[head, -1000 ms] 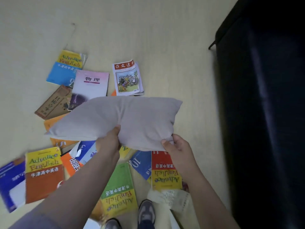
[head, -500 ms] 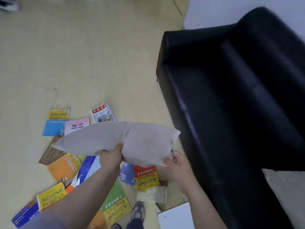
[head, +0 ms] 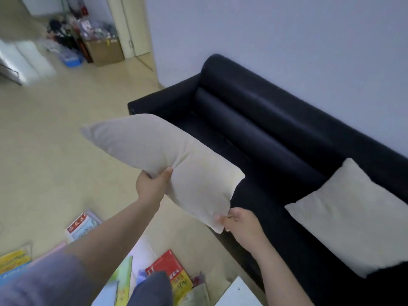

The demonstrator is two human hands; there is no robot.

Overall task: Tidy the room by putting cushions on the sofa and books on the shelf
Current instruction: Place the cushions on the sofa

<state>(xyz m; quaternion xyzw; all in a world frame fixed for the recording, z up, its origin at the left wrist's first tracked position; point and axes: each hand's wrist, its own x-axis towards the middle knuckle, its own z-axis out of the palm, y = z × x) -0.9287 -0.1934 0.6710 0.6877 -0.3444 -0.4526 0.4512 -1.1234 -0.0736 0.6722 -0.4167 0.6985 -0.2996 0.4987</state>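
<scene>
I hold a beige cushion [head: 159,157] in the air at the front edge of the black sofa [head: 276,133]. My left hand [head: 152,186] grips its lower long edge near the middle. My right hand [head: 239,224] pinches its near corner. A second beige cushion [head: 351,219] leans against the sofa back on the right. Several books lie on the floor below my arms, among them a red and yellow one [head: 171,270] and a red and white one [head: 82,225].
A white board [head: 239,292] lies on the floor by the sofa front. A cardboard box [head: 103,51] and clutter stand at the far doorway. White appliances [head: 22,60] are at the far left. Beige floor [head: 48,138] spreads to the left.
The cushion has risen from above the books and swung right toward the sofa, tilting. My view lifted from the floor to the sofa, wall and second cushion.
</scene>
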